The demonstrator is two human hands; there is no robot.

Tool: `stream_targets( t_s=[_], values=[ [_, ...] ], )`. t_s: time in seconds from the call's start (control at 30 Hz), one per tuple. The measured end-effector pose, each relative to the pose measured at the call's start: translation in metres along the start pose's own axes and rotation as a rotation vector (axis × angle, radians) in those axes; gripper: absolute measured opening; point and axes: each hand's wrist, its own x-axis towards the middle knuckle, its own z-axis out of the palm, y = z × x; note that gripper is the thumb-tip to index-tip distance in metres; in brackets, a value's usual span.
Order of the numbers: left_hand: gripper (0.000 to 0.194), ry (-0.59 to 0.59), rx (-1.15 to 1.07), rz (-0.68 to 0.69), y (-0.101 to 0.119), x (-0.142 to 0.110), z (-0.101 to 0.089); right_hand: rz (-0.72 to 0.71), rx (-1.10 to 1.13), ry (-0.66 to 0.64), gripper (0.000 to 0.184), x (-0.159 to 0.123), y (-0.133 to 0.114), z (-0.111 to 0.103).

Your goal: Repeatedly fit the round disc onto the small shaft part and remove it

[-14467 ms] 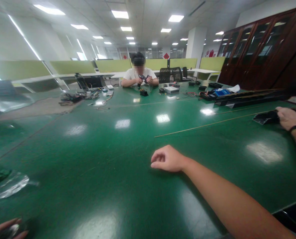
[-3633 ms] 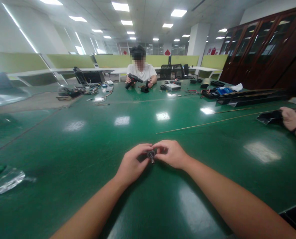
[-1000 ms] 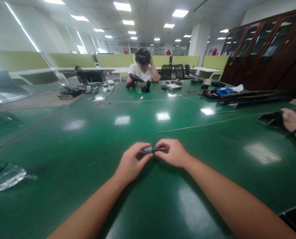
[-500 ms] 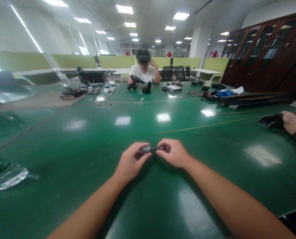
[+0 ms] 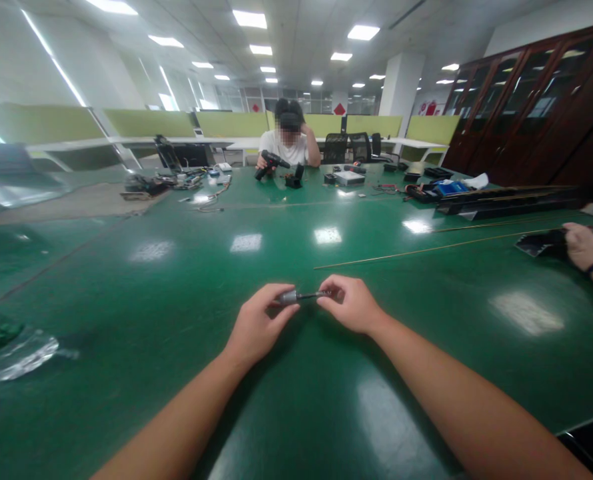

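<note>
Both my hands meet over the green table (image 5: 176, 293) and hold one small metal part (image 5: 299, 296) level between them. My left hand (image 5: 256, 327) pinches its thicker grey cylindrical end. My right hand (image 5: 354, 305) pinches the thin dark shaft that sticks out to the right. Both hands are closed on it just above the table top.
A thin brass rod (image 5: 426, 250) lies across the table beyond my hands. Another person's hand (image 5: 584, 245) rests on a black piece at the right edge. A seated person (image 5: 287, 141) at the far end holds a drill among tools and boxes. Crumpled clear plastic (image 5: 16, 357) lies at left.
The part now lies sideways between my hands instead of pointing at me as 3.6 s ago, and my hands have drawn slightly apart. Long before, only my right hand lay on the table.
</note>
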Motion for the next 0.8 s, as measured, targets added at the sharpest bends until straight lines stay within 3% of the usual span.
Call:
stream_targets(
  t_s=[0.17,0.27,0.4,0.53,0.67,0.8],
  values=[
    [0.031,0.057,0.067,-0.048,0.0,0.002,-0.004,0.043,0.036,0.061,0.009,0.002,0.004,-0.004],
    [0.037,0.14,0.081,-0.158,-0.001,0.004,-0.007,0.066,0.091,0.044,0.015,0.002,0.006,-0.001],
    [0.051,0.23,-0.314,-0.373,-0.007,0.007,-0.007,0.119,0.193,-0.021,0.039,0.001,0.011,0.005],
    [0.068,0.27,-0.556,-0.513,-0.006,0.005,-0.011,0.16,0.189,0.038,0.046,0.003,0.015,0.008],
    [0.073,0.176,-0.495,-0.608,0.006,-0.005,-0.039,0.19,0.17,0.049,0.046,0.004,0.015,0.009],
    [0.064,0.148,-0.124,-0.609,0.01,-0.032,-0.092,0.181,0.164,0.011,0.045,0.003,0.013,0.011]
  ],
)
